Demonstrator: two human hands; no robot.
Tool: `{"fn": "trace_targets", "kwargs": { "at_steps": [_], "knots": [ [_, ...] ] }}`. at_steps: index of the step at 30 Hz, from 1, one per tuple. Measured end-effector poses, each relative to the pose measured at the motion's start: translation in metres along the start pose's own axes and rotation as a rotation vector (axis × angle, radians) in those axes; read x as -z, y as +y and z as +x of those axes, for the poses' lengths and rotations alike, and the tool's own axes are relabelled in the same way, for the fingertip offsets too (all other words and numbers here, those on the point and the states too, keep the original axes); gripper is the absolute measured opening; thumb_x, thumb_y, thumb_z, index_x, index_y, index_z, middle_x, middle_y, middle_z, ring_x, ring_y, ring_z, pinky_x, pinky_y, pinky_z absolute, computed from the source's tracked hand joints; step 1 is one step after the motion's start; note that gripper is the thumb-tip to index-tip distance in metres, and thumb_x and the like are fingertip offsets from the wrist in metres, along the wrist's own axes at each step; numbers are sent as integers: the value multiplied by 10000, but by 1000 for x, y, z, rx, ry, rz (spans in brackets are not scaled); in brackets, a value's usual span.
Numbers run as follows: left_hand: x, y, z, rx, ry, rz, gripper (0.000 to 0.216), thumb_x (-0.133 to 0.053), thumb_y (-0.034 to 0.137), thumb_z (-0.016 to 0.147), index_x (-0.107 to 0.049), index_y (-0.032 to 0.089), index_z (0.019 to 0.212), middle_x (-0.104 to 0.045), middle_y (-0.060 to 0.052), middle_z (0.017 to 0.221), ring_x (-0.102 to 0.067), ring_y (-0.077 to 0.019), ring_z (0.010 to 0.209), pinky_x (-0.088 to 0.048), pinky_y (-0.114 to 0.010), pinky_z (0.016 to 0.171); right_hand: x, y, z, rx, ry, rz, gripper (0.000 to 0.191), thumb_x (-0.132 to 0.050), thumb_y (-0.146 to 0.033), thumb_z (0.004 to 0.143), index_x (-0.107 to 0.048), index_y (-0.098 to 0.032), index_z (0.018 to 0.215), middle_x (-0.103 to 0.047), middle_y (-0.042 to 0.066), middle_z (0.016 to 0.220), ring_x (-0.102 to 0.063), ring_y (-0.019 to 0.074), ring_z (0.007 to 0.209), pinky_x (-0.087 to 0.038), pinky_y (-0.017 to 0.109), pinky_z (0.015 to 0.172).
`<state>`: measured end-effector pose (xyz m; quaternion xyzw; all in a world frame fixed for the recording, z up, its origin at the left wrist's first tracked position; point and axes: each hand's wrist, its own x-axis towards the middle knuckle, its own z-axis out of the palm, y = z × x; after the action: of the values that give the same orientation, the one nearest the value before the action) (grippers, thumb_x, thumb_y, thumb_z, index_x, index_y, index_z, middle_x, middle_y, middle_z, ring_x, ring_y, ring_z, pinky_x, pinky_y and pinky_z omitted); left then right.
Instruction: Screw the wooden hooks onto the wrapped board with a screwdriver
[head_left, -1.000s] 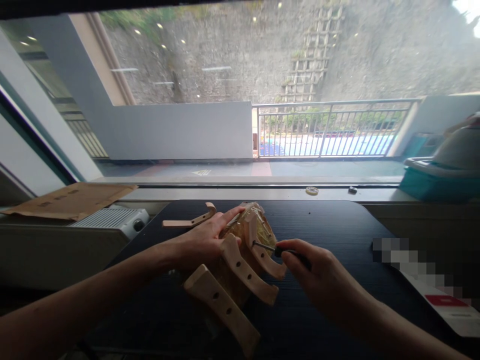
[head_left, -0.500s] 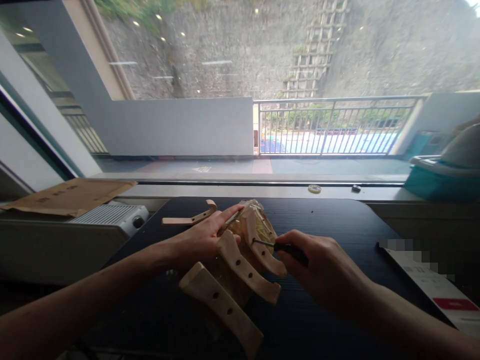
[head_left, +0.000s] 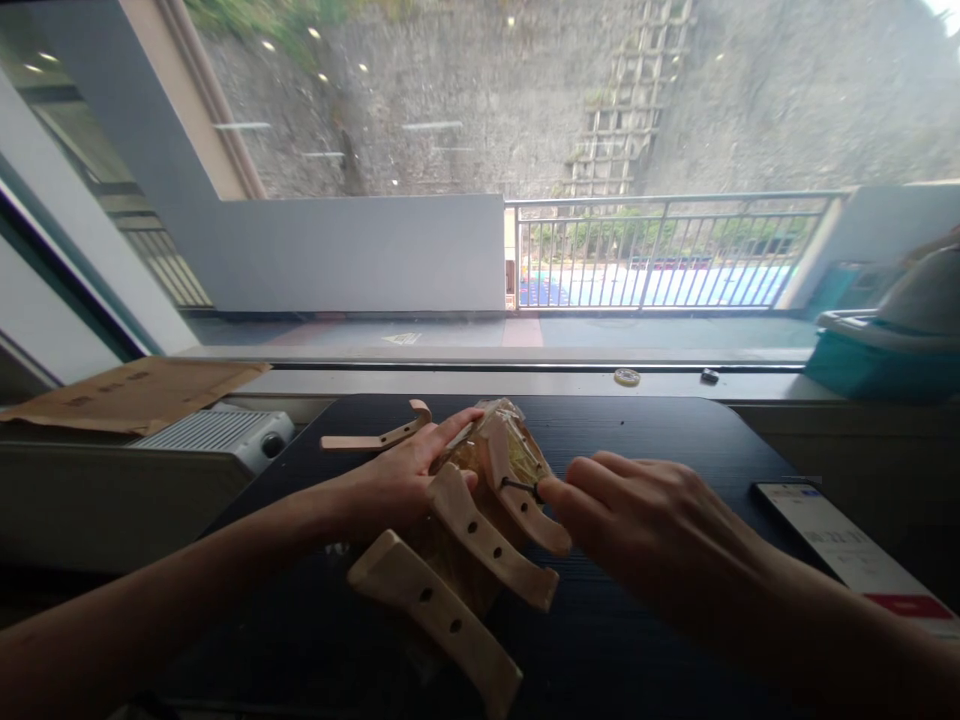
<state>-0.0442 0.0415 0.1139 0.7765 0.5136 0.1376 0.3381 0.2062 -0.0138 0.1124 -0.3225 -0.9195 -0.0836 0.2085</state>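
A pale wooden assembly (head_left: 480,520) lies on the black table (head_left: 660,440), with three curved legs that have drilled holes sticking toward me. Clear plastic wrap covers its far part. My left hand (head_left: 405,475) lies on the assembly's left side, fingers stretched flat along it. My right hand (head_left: 637,525) pinches a thin dark screwdriver (head_left: 521,488) whose tip meets the rightmost leg; the handle is hidden in the fingers. A loose curved wooden leg (head_left: 375,436) rests on the table just beyond my left hand.
A phone (head_left: 847,545) lies at the table's right edge. A white heater (head_left: 225,432) and a cardboard sheet (head_left: 127,390) sit to the left. On the window ledge are a tape roll (head_left: 627,377), a small dark piece (head_left: 709,376) and a teal box (head_left: 877,360).
My right hand has slid forward over the screwdriver and closer to the rightmost leg, hiding the black handle. The left hand has stayed on the assembly.
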Motion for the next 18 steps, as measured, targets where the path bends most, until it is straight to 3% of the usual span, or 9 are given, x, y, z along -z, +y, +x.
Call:
{"fn": "trace_targets", "kwargs": {
  "at_steps": [3, 5, 8, 11, 15, 18],
  "knots": [
    [2, 3, -1, 9, -11, -27, 714, -526, 508, 809, -225, 322, 1430, -415, -43, 1397, -462, -290, 1223, -393, -369, 1003, -11, 3, -3, 25, 53, 4, 130, -459, -108, 865, -568, -178, 866, -572, 7, 696, -451, 135, 557, -223, 275, 490],
    [1, 2, -1, 11, -3, -57, 699, -526, 490, 814, -235, 322, 1427, -440, -41, 1377, -499, -276, 1191, -425, -338, 965, -21, 4, -5, -135, 93, 123, 108, -470, -162, 880, -574, -180, 903, -603, 5, 713, -495, 133, 580, -275, 265, 511],
    [0, -2, 1, 24, -3, -73, 709, -531, 512, 804, -238, 330, 1424, -457, -49, 1359, -527, -272, 1163, -448, -339, 935, -32, 6, -7, -496, 52, 419, 140, -475, -288, 898, -576, -209, 955, -622, -17, 694, -521, 115, 562, -331, 231, 503],
    [-1, -3, 1, 42, 14, -49, 740, -529, 531, 795, -214, 326, 1432, -457, -57, 1362, -498, -291, 1194, -429, -370, 959, -32, 10, -7, -640, -11, 576, 203, -439, -375, 909, -578, -232, 948, -613, -29, 674, -505, 104, 535, -333, 210, 465],
    [0, 0, -1, 76, -12, -52, 768, -516, 558, 797, -157, 340, 1441, -432, -52, 1389, -463, -303, 1221, -402, -402, 982, -16, 10, -5, -554, -51, 420, 162, -488, -309, 880, -558, -244, 1011, -610, -43, 675, -491, 98, 504, -302, 215, 456],
    [0, 1, -1, 44, -10, -32, 750, -501, 569, 805, -177, 329, 1437, -405, -49, 1406, -448, -292, 1229, -377, -400, 1006, -2, 9, -3, -269, -14, 144, 211, -514, -180, 849, -563, -224, 1049, -599, -23, 720, -488, 116, 542, -264, 244, 474]
  ]
}}
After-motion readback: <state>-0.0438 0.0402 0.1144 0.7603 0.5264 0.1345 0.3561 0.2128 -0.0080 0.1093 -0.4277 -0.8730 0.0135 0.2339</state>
